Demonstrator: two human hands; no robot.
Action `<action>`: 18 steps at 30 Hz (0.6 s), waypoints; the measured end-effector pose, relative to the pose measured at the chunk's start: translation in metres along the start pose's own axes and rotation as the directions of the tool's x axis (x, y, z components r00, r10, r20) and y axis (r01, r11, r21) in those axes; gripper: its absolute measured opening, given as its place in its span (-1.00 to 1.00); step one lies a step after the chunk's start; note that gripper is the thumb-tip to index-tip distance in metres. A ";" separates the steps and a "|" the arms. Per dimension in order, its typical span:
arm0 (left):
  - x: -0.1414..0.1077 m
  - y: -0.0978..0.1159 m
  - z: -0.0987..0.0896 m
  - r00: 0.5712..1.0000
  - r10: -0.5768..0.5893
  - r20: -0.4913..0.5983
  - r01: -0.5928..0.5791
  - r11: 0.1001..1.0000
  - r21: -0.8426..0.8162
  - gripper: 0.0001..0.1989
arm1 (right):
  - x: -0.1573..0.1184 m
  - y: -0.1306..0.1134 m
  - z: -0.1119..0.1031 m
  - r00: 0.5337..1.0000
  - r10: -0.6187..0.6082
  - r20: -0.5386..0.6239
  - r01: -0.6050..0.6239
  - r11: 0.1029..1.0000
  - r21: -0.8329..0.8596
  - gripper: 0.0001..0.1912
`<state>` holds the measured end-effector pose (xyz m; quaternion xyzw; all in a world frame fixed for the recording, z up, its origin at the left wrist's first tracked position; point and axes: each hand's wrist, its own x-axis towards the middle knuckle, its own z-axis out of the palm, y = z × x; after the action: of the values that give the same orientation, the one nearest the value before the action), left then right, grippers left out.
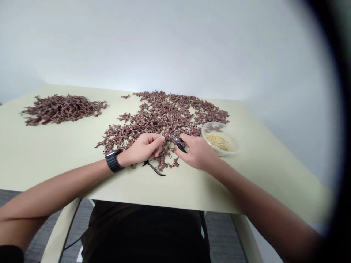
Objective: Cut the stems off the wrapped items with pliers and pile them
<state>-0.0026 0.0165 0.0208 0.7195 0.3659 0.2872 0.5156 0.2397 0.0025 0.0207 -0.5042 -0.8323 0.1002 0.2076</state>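
Observation:
My right hand [197,151] is wrapped round a pair of small pliers [175,139] with black handles, whose metal jaws point left. Close to the jaw tips, my left hand [144,147] is closed in a pinch; whatever lies between its thumb and finger is too small to make out. Both hands are over the near part of a wide, spread-out heap of small reddish-brown pieces [161,113] with dark and shiny bits. Below the left hand, a second tool with black curved handles [155,168] lies on the table, partly hidden.
Beside my right hand stands a clear round plastic tub [235,149] holding small yellowish pieces [217,141]. A separate mound of similar brown pieces [67,109] lies at the left of the pale yellow table [175,193]. Behind the table rises a white wall [164,44].

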 end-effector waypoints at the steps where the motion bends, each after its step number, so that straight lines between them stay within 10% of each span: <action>1: 0.000 0.001 0.000 1.000 -0.002 -0.001 0.002 1.000 0.011 -0.44 | 0.000 0.000 0.000 1.000 -0.002 0.003 0.002 1.000 -0.001 -0.76; 13: -0.001 0.002 0.000 1.000 -0.020 0.024 0.020 0.999 -0.026 -0.44 | 0.000 0.000 0.000 0.999 -0.019 0.030 0.019 1.000 -0.016 -0.71; 18: 0.001 0.000 0.002 0.993 -0.049 0.103 0.079 0.945 -0.317 -0.57 | -0.001 0.001 0.000 1.000 0.004 0.018 -0.003 1.000 -0.021 -0.72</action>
<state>-0.0006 0.0164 0.0207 0.6267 0.3131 0.2917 0.6512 0.2412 0.0022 0.0205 -0.5068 -0.8342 0.0961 0.1947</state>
